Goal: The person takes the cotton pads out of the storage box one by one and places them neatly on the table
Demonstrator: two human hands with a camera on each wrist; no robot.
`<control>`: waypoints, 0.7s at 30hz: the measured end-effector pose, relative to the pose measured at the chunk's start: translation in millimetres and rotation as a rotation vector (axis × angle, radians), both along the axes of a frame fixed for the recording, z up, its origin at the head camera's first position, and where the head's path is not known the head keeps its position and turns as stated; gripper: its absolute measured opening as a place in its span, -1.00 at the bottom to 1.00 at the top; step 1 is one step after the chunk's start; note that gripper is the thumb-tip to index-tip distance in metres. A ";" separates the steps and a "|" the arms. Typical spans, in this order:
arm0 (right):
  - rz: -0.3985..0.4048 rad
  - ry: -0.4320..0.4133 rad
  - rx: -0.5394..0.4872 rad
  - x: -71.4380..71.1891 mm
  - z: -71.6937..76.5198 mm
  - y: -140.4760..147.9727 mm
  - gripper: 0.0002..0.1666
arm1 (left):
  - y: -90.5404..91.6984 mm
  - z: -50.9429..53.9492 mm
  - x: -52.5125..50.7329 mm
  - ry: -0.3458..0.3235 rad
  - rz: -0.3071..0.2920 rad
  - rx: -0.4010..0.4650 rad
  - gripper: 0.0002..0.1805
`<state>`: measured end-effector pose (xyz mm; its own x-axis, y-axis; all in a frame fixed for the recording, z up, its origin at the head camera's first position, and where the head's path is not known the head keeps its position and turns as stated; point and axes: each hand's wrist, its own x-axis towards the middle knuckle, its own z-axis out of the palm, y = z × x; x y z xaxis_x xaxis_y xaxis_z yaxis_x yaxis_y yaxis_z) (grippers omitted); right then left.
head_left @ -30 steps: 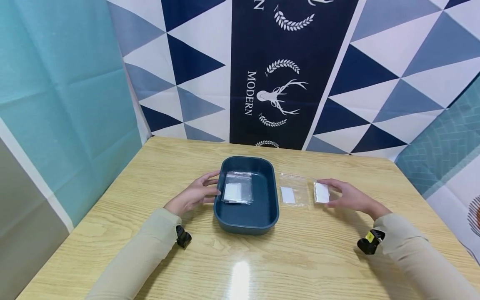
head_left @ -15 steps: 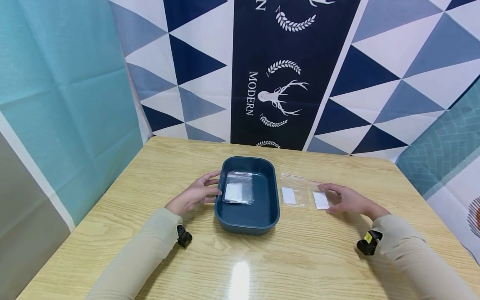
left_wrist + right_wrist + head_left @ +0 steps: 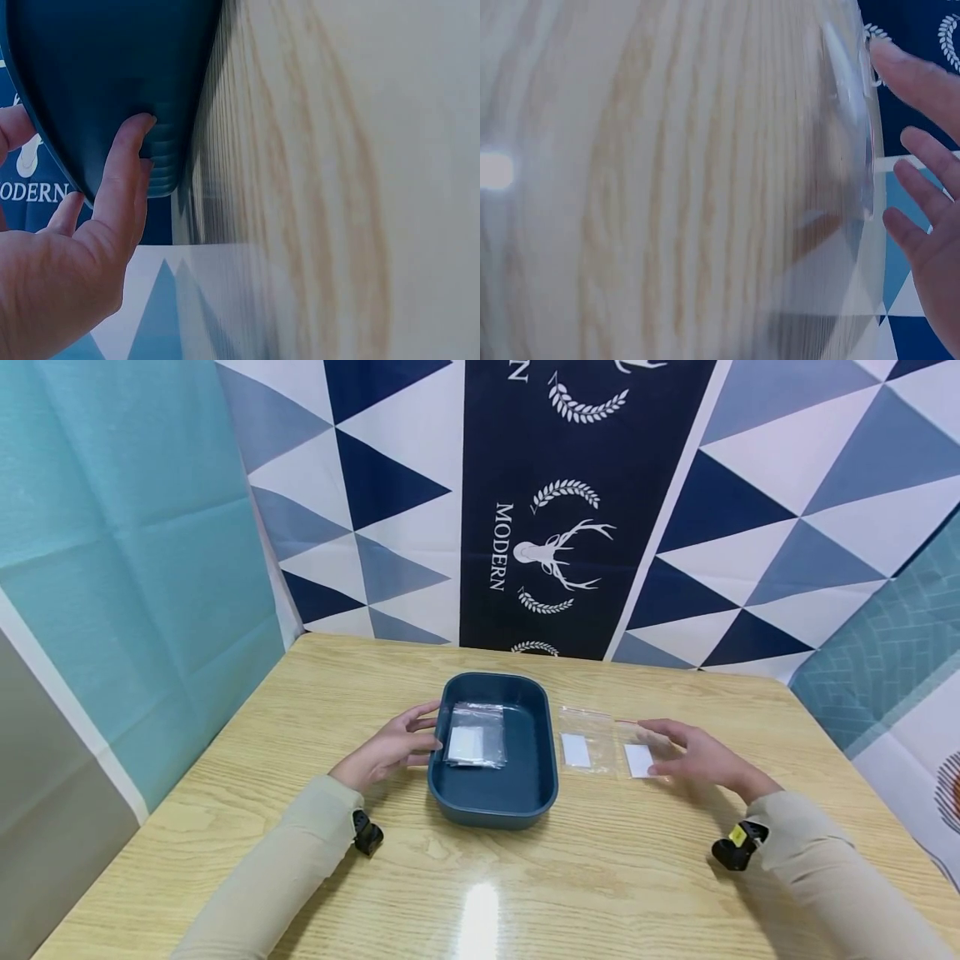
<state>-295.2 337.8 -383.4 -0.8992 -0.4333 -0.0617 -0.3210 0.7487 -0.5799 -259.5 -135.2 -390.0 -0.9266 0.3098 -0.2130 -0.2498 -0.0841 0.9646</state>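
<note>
The left hand (image 3: pixel 393 747) rests with fairly straight fingers against the left wall of a dark blue bin (image 3: pixel 491 818); in the left wrist view its fingertips (image 3: pixel 142 124) touch the outside of the bin (image 3: pixel 82 67). Inside the bin lies a stack of clear bags with white cards (image 3: pixel 476 739). Right of the bin, one clear bag with a white card (image 3: pixel 576 750) lies flat. Beside it lies another such bag (image 3: pixel 639 760), the right hand (image 3: pixel 697 756) at its right edge, fingers spread. In the right wrist view, the right hand (image 3: pixel 930 180) is next to the clear plastic (image 3: pixel 847 97), gripping nothing.
The wooden table (image 3: pixel 585 877) has a patterned cloth (image 3: pixel 408 485) hanging behind it and a teal cloth (image 3: pixel 150 527) at the left. A small black device (image 3: pixel 366 835) is on the left wrist, another (image 3: pixel 738 846) on the right.
The rightmost bag has come down flat beside the other bag, and the right hand has loosened from it with its fingers spread. The left hand stays at the bin.
</note>
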 end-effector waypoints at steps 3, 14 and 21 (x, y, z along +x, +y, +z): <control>-0.013 0.020 -0.050 -0.2 1.3 -3.3 -0.09 | -0.1 0.8 0.8 0.000 -0.001 0.004 -0.21; -0.057 0.023 -0.205 2.0 3.6 -20.0 -0.17 | 0.7 0.4 1.1 -0.010 0.009 0.005 -0.22; -0.056 0.004 -0.292 1.7 6.2 -33.2 -0.20 | 0.4 0.1 1.0 -0.006 0.006 0.007 -0.21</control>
<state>-293.5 304.6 -377.2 -0.9222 -0.3817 0.0619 -0.2865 0.5671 -0.7723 -258.5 -134.8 -389.9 -0.9272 0.3056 -0.2165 -0.2553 -0.0925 0.9624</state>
